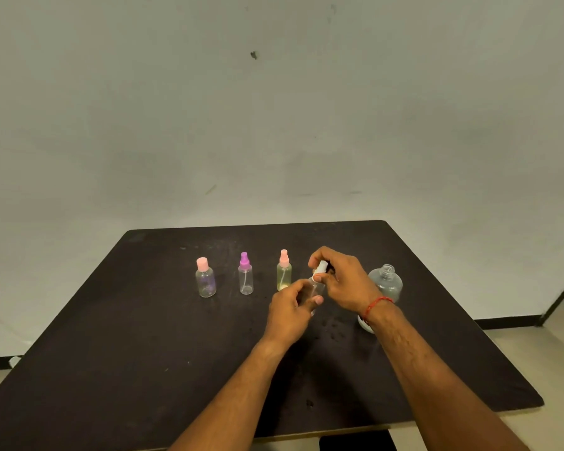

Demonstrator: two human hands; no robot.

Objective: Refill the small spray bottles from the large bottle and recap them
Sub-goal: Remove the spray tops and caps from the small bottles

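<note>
My left hand [292, 309] grips the body of a small clear spray bottle [316, 286] just above the dark table [144, 336]. My right hand [342, 279] pinches that bottle's white spray cap [321, 267] at its neck. The large clear bottle [386, 281] stands uncapped to the right, behind my right wrist. Three small bottles stand in a row to the left: one with a pink flat cap [205, 278], one with a purple sprayer [245, 274], and a yellowish one with a pink sprayer [284, 271].
A white round object [365, 324], partly hidden under my right wrist, lies on the table. Water droplets [331, 330] dot the surface near it. A plain wall rises behind the table; the floor shows at right.
</note>
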